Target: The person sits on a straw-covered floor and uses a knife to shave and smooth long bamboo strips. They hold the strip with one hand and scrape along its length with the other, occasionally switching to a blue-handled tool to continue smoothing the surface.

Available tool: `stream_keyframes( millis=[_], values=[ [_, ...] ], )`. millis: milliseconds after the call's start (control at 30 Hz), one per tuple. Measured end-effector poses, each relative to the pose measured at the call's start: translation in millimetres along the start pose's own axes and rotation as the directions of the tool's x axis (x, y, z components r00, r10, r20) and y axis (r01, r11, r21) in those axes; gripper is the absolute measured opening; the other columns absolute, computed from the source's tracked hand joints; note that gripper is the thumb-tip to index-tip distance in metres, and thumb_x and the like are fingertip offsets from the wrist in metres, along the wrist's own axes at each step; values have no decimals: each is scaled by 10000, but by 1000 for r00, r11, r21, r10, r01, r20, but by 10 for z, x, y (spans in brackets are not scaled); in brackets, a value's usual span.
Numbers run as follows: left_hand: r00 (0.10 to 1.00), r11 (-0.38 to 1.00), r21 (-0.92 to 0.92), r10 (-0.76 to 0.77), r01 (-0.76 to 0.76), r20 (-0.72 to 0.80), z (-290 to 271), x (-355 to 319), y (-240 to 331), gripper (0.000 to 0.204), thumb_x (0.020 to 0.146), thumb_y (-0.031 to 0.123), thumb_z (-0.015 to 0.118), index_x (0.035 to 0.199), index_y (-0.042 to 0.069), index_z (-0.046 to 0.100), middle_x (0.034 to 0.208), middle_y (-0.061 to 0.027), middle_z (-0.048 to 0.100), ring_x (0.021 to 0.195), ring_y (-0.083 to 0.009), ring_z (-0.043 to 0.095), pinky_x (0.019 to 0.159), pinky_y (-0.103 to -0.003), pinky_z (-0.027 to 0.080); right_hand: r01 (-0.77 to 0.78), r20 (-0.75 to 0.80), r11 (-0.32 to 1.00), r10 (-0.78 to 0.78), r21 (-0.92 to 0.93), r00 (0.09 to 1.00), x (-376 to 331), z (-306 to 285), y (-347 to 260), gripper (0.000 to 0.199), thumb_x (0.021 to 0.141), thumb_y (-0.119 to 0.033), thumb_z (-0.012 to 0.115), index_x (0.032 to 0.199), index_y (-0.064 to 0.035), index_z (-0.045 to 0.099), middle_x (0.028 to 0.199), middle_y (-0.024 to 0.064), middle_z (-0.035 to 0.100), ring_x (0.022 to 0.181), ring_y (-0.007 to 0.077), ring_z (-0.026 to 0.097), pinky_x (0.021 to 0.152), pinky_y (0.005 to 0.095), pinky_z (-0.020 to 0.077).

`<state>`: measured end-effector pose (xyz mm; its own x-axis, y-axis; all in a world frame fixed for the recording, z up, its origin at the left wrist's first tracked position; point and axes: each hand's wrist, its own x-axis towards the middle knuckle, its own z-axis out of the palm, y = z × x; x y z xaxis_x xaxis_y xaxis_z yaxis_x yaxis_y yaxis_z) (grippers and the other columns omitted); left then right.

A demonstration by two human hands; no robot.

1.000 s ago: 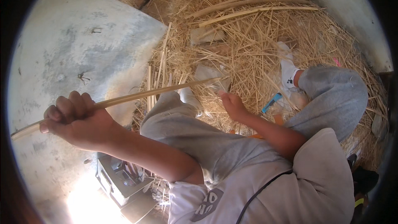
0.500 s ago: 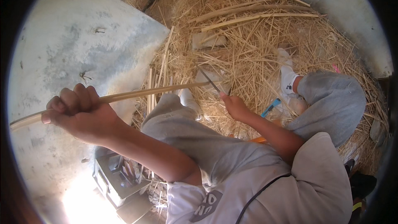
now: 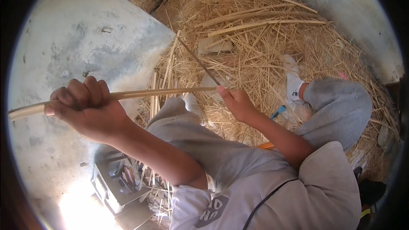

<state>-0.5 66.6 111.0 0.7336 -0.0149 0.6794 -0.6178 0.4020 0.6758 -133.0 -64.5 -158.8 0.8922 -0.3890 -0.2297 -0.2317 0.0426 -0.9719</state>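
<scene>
My left hand [image 3: 91, 108] is closed round a long, pale split strip of bamboo or wood [image 3: 164, 92], which sticks out past the fist on both sides. Its far end reaches my right hand [image 3: 238, 103]. Those fingers are closed on a knife whose long, thin, dark blade [image 3: 197, 58] slants up and to the left. The blade crosses the strip close to its tip; whether the edge bites into it cannot be made out. My right palm hides the knife's handle.
Straw and shavings [image 3: 255, 64] cover the floor round my legs. Several long strips [image 3: 268, 21] lie at the back, near a flat stone [image 3: 215, 45]. A blue tool [image 3: 278, 111] lies by my right foot. Left, a pale wall [image 3: 72, 51] rises; below it stands a grey box [image 3: 100, 179].
The knife has swung so that more of its blade shows, pointing further up and left. My right hand has shifted slightly left and up to the strip's end; my left hand has risen a little.
</scene>
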Motion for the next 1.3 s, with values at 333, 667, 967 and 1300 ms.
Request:
stream_keyframes(
  millis=[333,667,967,1300],
  values=[
    [1000,999,46,-20,20,-9,100,-15,23,519,1023,566,453,705,183,304,545,61,196,477,-69,129,404,-264,99,-505,160,861,491,57,856,51,-20,340,641,1029,-584,407,652,-72,489,519,4,397,425,131,362,427,334,326],
    [969,971,238,72,-14,-235,200,47,-8,561,1006,617,457,705,188,258,548,62,194,458,-61,174,412,-257,124,-34,-137,979,7,-199,991,-242,337,1025,479,1048,-434,477,934,11,613,592,161,549,531,246,519,552,406,425],
    [983,991,131,39,-15,-177,155,19,14,536,1032,577,439,708,192,253,542,59,197,454,-62,149,405,-247,121,208,-149,978,-201,32,968,-116,298,506,612,1059,-495,403,761,16,560,562,86,483,534,181,463,574,388,416],
    [999,999,-34,-15,16,29,-60,-57,64,494,1018,557,476,740,156,399,551,45,217,490,-84,115,431,-278,99,-16,-163,917,89,400,983,82,-108,8,721,1033,-614,319,672,-21,516,556,79,447,525,207,457,588,411,411]
  ],
)
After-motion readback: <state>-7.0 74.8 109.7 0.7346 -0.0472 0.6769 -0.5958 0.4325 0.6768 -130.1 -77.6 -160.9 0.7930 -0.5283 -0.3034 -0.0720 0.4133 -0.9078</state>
